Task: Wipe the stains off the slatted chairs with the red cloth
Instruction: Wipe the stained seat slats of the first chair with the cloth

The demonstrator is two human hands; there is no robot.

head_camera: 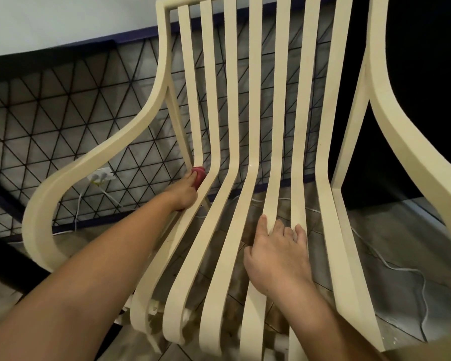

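I am seeing the red cloth (199,175) sitting bunched at the bend of the cream slatted chair (250,162), where the back slats are curving into the seat, pressed against the second slat from the left edge. My left hand (184,194) is closing its fingers around the cloth and holding it against that slat; most of the cloth is hiding inside the grip, with only a small red fold showing past the fingertips. The left forearm is reaching in from the lower left, crossing over the outer seat slats. My right hand (276,254) is lying flat on the seat, fingers spread open and resting across two or three middle slats, gripping nothing that I can make out. Through the gaps the tiled floor (401,256) is showing, with a thin white cable (391,267) trailing across it on the right. Behind the chair a wall with a black triangular pattern (71,121) is running, and a white plug (99,177) is sitting near the left armrest.
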